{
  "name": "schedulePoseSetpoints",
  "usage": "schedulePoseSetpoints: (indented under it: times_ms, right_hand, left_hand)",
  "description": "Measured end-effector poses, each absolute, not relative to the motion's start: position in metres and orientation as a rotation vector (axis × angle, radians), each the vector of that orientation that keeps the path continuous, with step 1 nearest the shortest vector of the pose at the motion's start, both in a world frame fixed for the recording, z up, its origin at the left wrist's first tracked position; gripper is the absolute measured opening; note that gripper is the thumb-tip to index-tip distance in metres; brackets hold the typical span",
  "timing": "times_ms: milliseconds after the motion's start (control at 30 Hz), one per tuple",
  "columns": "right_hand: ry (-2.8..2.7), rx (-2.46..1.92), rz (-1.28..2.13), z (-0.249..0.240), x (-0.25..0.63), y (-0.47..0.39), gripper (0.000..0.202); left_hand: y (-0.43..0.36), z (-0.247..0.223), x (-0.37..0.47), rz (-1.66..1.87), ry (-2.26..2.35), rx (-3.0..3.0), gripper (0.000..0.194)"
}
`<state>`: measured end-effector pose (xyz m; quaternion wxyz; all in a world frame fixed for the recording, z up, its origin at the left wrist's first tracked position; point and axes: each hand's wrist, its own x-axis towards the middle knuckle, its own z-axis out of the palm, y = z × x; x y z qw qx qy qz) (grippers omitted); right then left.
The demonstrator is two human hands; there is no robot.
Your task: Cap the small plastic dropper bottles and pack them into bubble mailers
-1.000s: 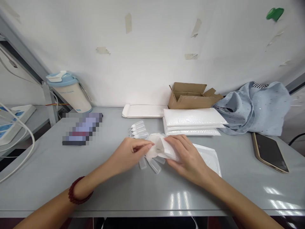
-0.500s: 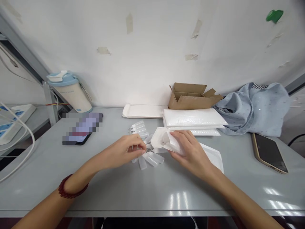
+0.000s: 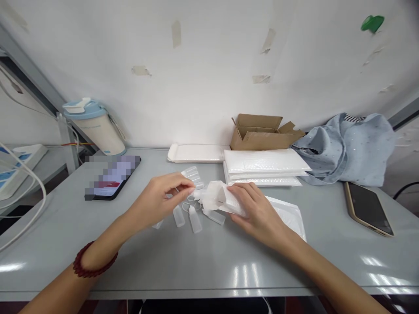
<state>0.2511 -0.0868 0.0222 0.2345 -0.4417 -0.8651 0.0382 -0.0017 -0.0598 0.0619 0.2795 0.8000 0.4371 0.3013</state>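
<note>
My left hand [image 3: 165, 196] is closed in a pinch on the narrow tip end of a small translucent squeeze bottle [image 3: 200, 195]. The bottle's other end points into the mouth of a white bubble mailer [image 3: 225, 198]. My right hand [image 3: 258, 207] grips that mailer around its body and keeps its mouth open toward the left. Several more translucent bottles [image 3: 195, 219] lie loose on the table below and between my hands. A group of them [image 3: 194, 175] lies side by side just beyond my left fingers. Another white mailer [image 3: 288, 216] lies flat, partly under my right hand.
Behind my right hand is a stack of white bubble mailers [image 3: 266, 161], with one white mailer [image 3: 199, 153] to its left. An open cardboard box [image 3: 265, 140] stands by the wall. A tumbler [image 3: 100, 131], two phones [image 3: 114, 179] [image 3: 368, 209] and a blue cloth bag [image 3: 356, 148] are around.
My left hand has lifted a bottle from the loose pile and brought its end to the mailer's mouth. The mailer in my right hand has shifted slightly left.
</note>
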Motion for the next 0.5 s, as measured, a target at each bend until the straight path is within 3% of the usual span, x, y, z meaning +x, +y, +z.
schedulePoseSetpoints:
  times_ms: [333, 500]
  right_hand:
    - [-2.403, -1.060, 0.112, 0.023, 0.239, -0.099, 0.047]
    - [-2.391, -1.032, 0.094, 0.022, 0.237, -0.101, 0.044]
  left_hand:
    - [-0.075, 0.030, 0.029, 0.853, 0.823, 2.362, 0.014]
    - [-0.083, 0.031, 0.032, 0.746, 0.737, 2.471, 0.025]
